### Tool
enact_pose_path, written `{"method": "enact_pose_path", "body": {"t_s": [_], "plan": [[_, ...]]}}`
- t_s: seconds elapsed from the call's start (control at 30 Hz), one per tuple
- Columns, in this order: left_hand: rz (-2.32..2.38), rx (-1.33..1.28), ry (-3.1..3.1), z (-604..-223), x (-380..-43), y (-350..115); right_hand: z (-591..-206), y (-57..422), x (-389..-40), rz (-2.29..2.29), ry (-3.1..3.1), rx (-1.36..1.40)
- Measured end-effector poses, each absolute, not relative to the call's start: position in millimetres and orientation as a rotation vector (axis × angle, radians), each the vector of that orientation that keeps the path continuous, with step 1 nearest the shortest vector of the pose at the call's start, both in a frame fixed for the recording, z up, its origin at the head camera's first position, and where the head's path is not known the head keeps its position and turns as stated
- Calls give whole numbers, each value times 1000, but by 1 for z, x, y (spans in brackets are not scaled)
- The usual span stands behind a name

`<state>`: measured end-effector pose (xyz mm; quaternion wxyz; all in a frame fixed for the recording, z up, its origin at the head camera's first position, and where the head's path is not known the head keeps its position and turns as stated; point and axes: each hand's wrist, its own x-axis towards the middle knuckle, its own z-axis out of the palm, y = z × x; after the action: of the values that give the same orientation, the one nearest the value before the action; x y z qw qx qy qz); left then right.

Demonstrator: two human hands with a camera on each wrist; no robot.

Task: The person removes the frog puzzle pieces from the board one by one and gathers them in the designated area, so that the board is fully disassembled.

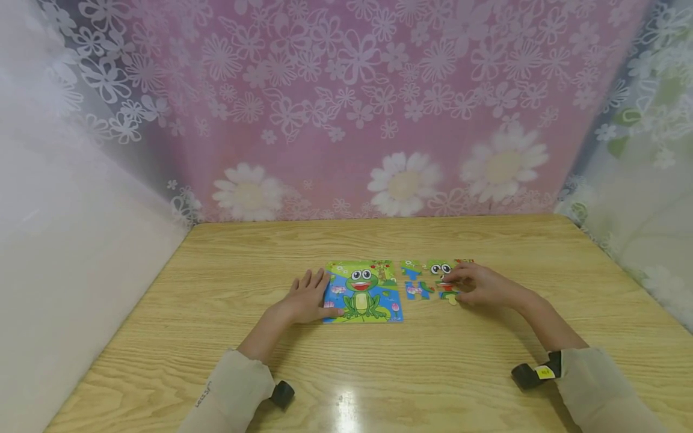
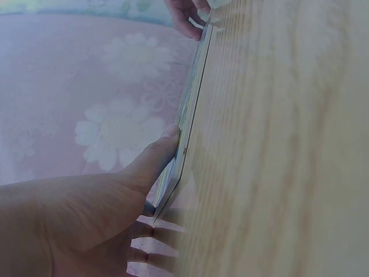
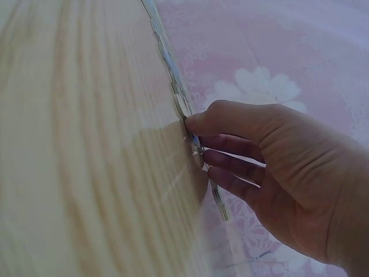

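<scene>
A frog picture board (image 1: 361,294) lies flat on the wooden table. My left hand (image 1: 310,297) is at its left side, fingers spread and the thumb resting over its lower left edge. In the left wrist view, the thumb of that left hand (image 2: 98,213) lies along the board's edge. To the right of the board are several loose jigsaw pieces, among them one with the frog's eyes (image 1: 440,268) and a blue one with flowers (image 1: 415,290). My right hand (image 1: 484,286) pinches a jigsaw piece with the red mouth (image 1: 447,285), partly hidden by its fingers. Seen from the right wrist, the right hand's thumb (image 3: 199,123) meets the pieces' edge.
The wooden table (image 1: 346,355) reaches to a pink flowered curtain (image 1: 346,120) at the back. Pale walls of cloth stand at the left and right. Black wrist cameras (image 1: 282,395) sit at both sleeves.
</scene>
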<state>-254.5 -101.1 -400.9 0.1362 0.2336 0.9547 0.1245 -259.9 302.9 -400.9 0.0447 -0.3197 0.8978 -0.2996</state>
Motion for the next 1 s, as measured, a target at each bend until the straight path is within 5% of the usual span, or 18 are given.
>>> {"method": "enact_pose_path", "body": {"t_s": [1.0], "plan": [[347,682,2769,-403,-255,-102,-384,213,-278,-794,2657,-1202]]}}
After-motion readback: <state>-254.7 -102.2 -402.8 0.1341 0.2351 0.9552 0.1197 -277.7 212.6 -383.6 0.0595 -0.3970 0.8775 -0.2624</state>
